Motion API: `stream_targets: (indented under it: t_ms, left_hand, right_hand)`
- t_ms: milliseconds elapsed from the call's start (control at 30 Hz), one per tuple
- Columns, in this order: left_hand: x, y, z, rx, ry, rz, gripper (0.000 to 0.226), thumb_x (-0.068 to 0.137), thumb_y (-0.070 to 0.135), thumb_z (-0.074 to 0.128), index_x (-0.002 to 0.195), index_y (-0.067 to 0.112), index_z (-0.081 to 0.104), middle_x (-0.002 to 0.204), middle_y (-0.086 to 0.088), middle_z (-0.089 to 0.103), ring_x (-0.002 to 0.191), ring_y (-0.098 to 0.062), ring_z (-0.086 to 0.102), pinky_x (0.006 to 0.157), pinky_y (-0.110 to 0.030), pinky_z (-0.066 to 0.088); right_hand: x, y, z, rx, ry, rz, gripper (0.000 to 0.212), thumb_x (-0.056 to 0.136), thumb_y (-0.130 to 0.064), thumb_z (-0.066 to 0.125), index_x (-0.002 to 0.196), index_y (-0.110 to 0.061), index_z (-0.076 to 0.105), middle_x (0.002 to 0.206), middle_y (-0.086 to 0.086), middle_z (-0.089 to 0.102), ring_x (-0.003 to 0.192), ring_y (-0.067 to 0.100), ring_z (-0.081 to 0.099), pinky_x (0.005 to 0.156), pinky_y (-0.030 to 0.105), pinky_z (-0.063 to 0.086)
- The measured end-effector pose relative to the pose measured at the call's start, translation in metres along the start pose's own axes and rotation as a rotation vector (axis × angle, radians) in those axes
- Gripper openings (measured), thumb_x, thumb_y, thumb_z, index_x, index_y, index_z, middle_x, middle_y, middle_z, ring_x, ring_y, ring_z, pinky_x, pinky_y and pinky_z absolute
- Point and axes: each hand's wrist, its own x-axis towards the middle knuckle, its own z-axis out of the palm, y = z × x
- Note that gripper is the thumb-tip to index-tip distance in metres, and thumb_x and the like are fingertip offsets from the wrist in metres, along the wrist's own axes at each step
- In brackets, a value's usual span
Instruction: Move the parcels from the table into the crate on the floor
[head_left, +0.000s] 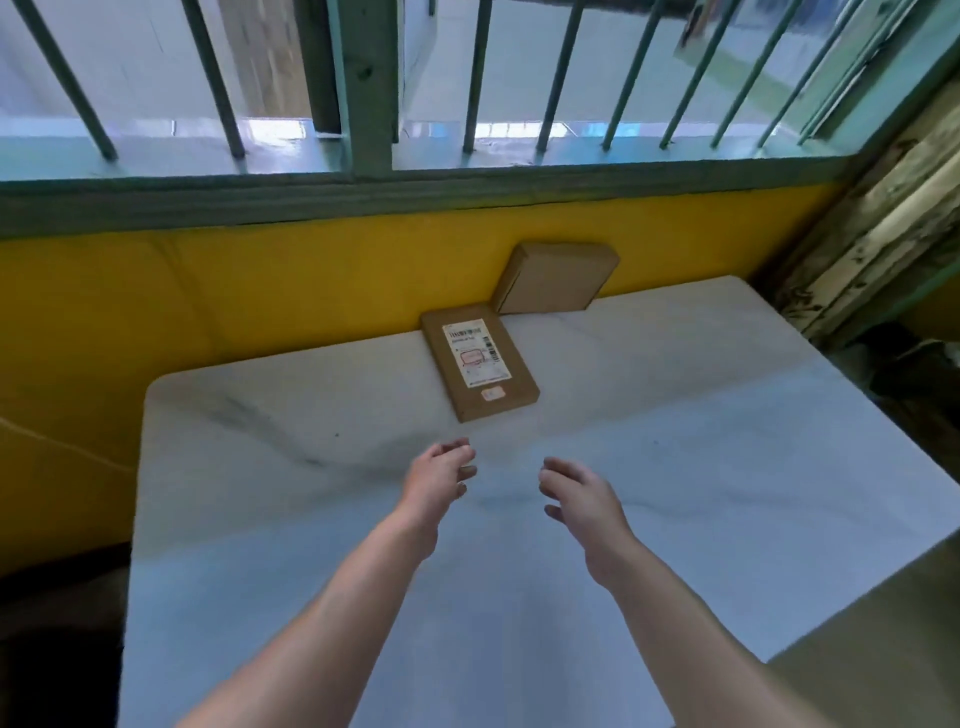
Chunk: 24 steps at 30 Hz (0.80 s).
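Hovering over table (675, 441), left hand (439, 480), right hand (582, 493), fingers (460, 457) relaxed and empty, short of labelled parcel (480, 361)

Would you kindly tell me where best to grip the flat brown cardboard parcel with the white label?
Grip the labelled brown cardboard parcel by its long sides, coming from its near end: it lies flat, lengthwise away from you, both sides free.

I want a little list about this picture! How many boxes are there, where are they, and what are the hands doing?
parcels: two
labelled parcel: lies flat on the table, near its far edge
plain parcel: behind it, tilted up against the yellow wall
left hand: open, holds nothing, above the table
right hand: open, holds nothing, above the table
crate: not in view
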Motion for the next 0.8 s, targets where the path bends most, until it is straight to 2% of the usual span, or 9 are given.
stream_targets:
  t_ms: [100, 200, 333, 400, 433, 500, 567, 667, 800]
  left_hand:
    - [0.034, 0.004, 0.008, 0.023, 0.108, 0.001, 0.029, 0.095, 0.015, 0.056, 0.125, 0.015, 0.057, 0.092, 0.0, 0.06, 0.09, -0.018, 0.054, 0.081, -0.028, 0.043]
    - [0.061, 0.009, 0.019, 0.036, 0.202, -0.005, 0.042, 0.094, 0.017, 0.057, 0.135, 0.013, 0.052, 0.121, -0.009, 0.062, 0.115, -0.025, 0.057, 0.106, -0.038, 0.043]
    - [0.081, 0.011, 0.035, 0.011, 0.295, -0.035, 0.051, 0.093, 0.019, 0.058, 0.142, 0.014, 0.047, 0.137, -0.013, 0.058, 0.129, -0.033, 0.05, 0.11, -0.043, 0.04]
    - [0.087, 0.011, 0.044, 0.01, 0.344, -0.043, 0.048, 0.092, 0.02, 0.06, 0.138, 0.013, 0.052, 0.129, -0.008, 0.063, 0.123, -0.028, 0.055, 0.106, -0.04, 0.044]
    - [0.088, 0.012, 0.049, -0.003, 0.361, -0.037, 0.039, 0.091, 0.018, 0.061, 0.13, 0.014, 0.059, 0.117, -0.004, 0.069, 0.114, -0.024, 0.059, 0.097, -0.034, 0.048]
    - [0.09, 0.014, 0.058, -0.035, 0.371, -0.014, 0.015, 0.09, 0.015, 0.061, 0.101, 0.016, 0.07, 0.098, -0.001, 0.074, 0.09, -0.017, 0.058, 0.07, -0.024, 0.046]
    - [0.09, 0.015, 0.066, -0.024, 0.411, -0.003, 0.014, 0.09, 0.014, 0.06, 0.096, 0.015, 0.072, 0.112, -0.01, 0.072, 0.078, -0.014, 0.055, 0.059, -0.021, 0.04]
    - [0.084, 0.015, 0.07, -0.017, 0.527, 0.015, 0.019, 0.091, 0.017, 0.059, 0.108, 0.015, 0.068, 0.12, -0.014, 0.069, 0.092, -0.022, 0.062, 0.07, -0.024, 0.041]
    - [0.067, 0.006, 0.07, -0.138, 0.628, 0.053, 0.03, 0.088, 0.023, 0.068, 0.113, 0.025, 0.052, 0.111, 0.003, 0.064, 0.103, -0.019, 0.059, 0.092, -0.039, 0.048]
  right_hand:
    - [0.036, -0.013, 0.004, -0.038, -0.049, 0.016, 0.042, 0.094, -0.019, 0.059, 0.136, -0.015, 0.056, 0.128, -0.001, 0.061, 0.103, 0.015, 0.061, 0.102, 0.039, 0.049]
    - [0.078, -0.028, 0.006, -0.073, -0.057, -0.002, 0.054, 0.093, -0.017, 0.057, 0.146, -0.014, 0.044, 0.141, 0.0, 0.053, 0.105, 0.018, 0.06, 0.106, 0.043, 0.045]
    - [0.124, -0.044, 0.007, -0.075, -0.067, -0.033, 0.067, 0.091, -0.015, 0.055, 0.153, -0.014, 0.029, 0.15, 0.005, 0.043, 0.106, 0.022, 0.059, 0.105, 0.046, 0.046]
    - [0.14, -0.051, 0.006, -0.089, -0.107, -0.028, 0.057, 0.09, -0.013, 0.055, 0.146, -0.015, 0.042, 0.139, 0.007, 0.053, 0.095, 0.02, 0.061, 0.098, 0.045, 0.05]
    - [0.144, -0.054, 0.005, -0.103, -0.148, -0.031, 0.043, 0.089, -0.011, 0.054, 0.131, -0.017, 0.055, 0.125, 0.007, 0.061, 0.085, 0.018, 0.06, 0.092, 0.043, 0.052]
    - [0.15, -0.057, 0.001, -0.126, -0.239, -0.039, 0.023, 0.088, -0.01, 0.055, 0.105, -0.021, 0.064, 0.096, 0.004, 0.067, 0.076, 0.016, 0.057, 0.08, 0.037, 0.053]
    - [0.156, -0.055, -0.005, -0.108, -0.304, -0.045, 0.022, 0.088, -0.01, 0.057, 0.106, -0.019, 0.064, 0.087, -0.002, 0.067, 0.078, 0.017, 0.059, 0.076, 0.033, 0.051]
    - [0.157, -0.05, -0.017, -0.113, -0.361, -0.062, 0.023, 0.087, -0.009, 0.059, 0.108, -0.017, 0.066, 0.087, 0.0, 0.066, 0.079, 0.017, 0.058, 0.076, 0.032, 0.05]
    - [0.139, -0.038, -0.027, -0.084, -0.466, -0.059, 0.021, 0.087, -0.004, 0.057, 0.094, -0.02, 0.069, 0.082, 0.0, 0.064, 0.076, 0.016, 0.053, 0.074, 0.031, 0.045]
